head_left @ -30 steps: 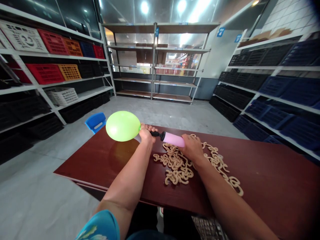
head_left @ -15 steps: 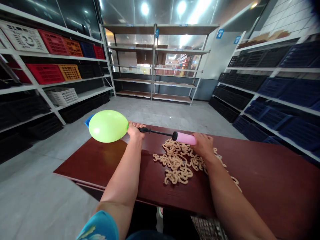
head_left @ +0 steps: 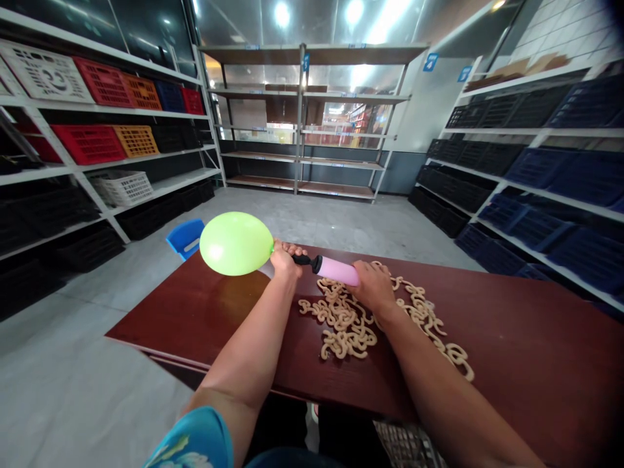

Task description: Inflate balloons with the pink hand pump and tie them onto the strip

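A pink and black balloon pump (head_left: 336, 270) is held between my two hands above the table. My left hand (head_left: 286, 258) is closed around its black handle end, right by the neck of an inflated lime-green balloon (head_left: 236, 244); how the neck sits is hidden by the fingers. My right hand (head_left: 374, 285) wraps the far end of the pink barrel. The rod is pushed in, with the handle close against the barrel's black cap. Below lie many tan, curled, worm-like pieces (head_left: 341, 312), loosely heaped on the dark red table (head_left: 507, 325).
A blue chair (head_left: 185, 237) stands behind the table's left corner. Shelves with coloured crates (head_left: 90, 144) line the left side, and dark blue crates (head_left: 560, 175) fill the right-hand racks. A metal rack (head_left: 299, 123) stands across the floor at the back.
My hands have come together: the pump's black rod, long and exposed before, has slid into the barrel. The balloon and left hand moved right, the right hand left, uncovering more of the blue chair.
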`<action>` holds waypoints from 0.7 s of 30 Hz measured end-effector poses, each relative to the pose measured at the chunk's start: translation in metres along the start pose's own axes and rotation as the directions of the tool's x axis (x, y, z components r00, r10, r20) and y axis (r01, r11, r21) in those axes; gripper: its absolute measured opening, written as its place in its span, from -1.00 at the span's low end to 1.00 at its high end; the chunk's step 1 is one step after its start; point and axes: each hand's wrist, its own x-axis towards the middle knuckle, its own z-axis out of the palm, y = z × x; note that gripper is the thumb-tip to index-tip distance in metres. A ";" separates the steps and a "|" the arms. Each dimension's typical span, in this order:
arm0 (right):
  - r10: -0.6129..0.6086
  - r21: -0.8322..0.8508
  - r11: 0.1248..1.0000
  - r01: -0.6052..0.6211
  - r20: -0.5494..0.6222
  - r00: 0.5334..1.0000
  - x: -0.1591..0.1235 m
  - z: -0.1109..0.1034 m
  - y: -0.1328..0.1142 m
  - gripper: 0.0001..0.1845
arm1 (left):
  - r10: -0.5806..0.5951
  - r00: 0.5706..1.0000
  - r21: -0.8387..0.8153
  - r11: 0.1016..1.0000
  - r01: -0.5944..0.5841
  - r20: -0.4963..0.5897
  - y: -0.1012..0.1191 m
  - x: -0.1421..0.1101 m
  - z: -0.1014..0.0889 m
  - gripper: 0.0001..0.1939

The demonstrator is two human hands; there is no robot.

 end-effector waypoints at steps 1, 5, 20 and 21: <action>-0.001 0.007 1.000 0.001 0.002 1.000 0.001 0.001 0.001 -0.74 | -0.001 1.000 0.004 1.000 0.001 -0.004 0.002 0.002 0.000 -0.63; 0.042 0.016 0.999 -0.042 0.020 0.999 0.001 0.003 0.019 -0.70 | 0.023 0.999 -0.009 1.000 -0.024 -0.038 0.019 0.013 -0.004 -0.66; 0.026 -0.026 0.999 -0.023 0.098 0.995 -0.003 0.000 0.012 -0.67 | 0.006 0.987 0.062 0.998 0.004 -0.162 0.011 0.014 -0.004 -0.68; 0.016 -0.022 1.000 -0.014 0.097 0.995 -0.002 -0.001 0.006 -0.69 | 0.003 0.987 0.069 0.998 0.008 -0.158 0.008 0.011 -0.003 -0.68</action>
